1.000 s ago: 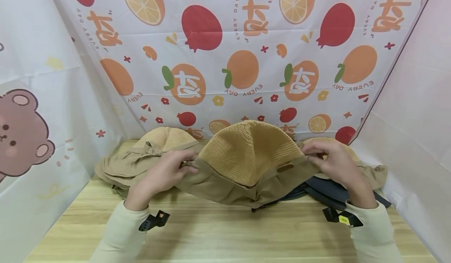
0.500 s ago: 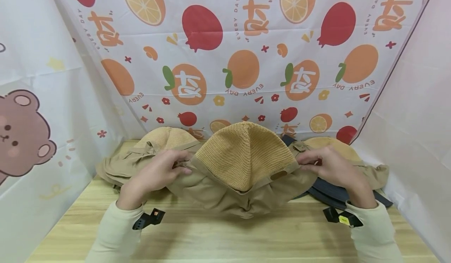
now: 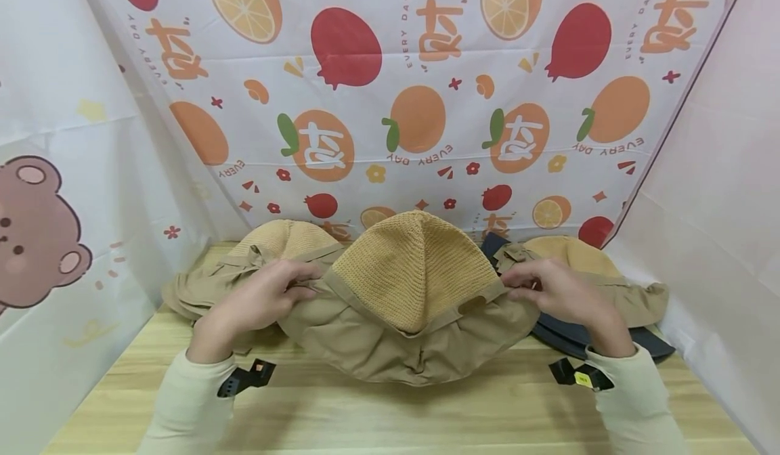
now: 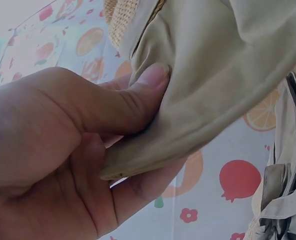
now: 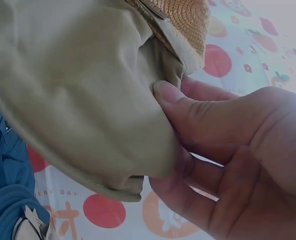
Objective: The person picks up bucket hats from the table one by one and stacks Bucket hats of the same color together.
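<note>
A sun hat [image 3: 414, 272] with a tan woven crown and a khaki cloth brim hangs above the front part of the table, between both hands. My left hand [image 3: 262, 302] pinches the brim's left side; in the left wrist view the thumb [image 4: 150, 82] lies on top of the cloth and fingers curl beneath. On the opposite side my right hand [image 3: 563, 292] pinches the brim close to the crown, thumb [image 5: 173, 95] on the upper face. A small brown label [image 3: 472, 305] sits on the band. The brim sags toward me in the middle.
At the back left lies a pile of khaki hats [image 3: 213, 292] with a woven crown on top. Another woven-crown hat [image 3: 573, 258] rests at the back right, over dark blue hats [image 3: 655, 343]. Printed fabric walls [image 3: 420, 49] enclose the wooden table [image 3: 390, 418].
Both hands have shifted slightly left with the hat and come a little nearer me. The brim's front has dropped and spread, and more of the right-hand hats shows.
</note>
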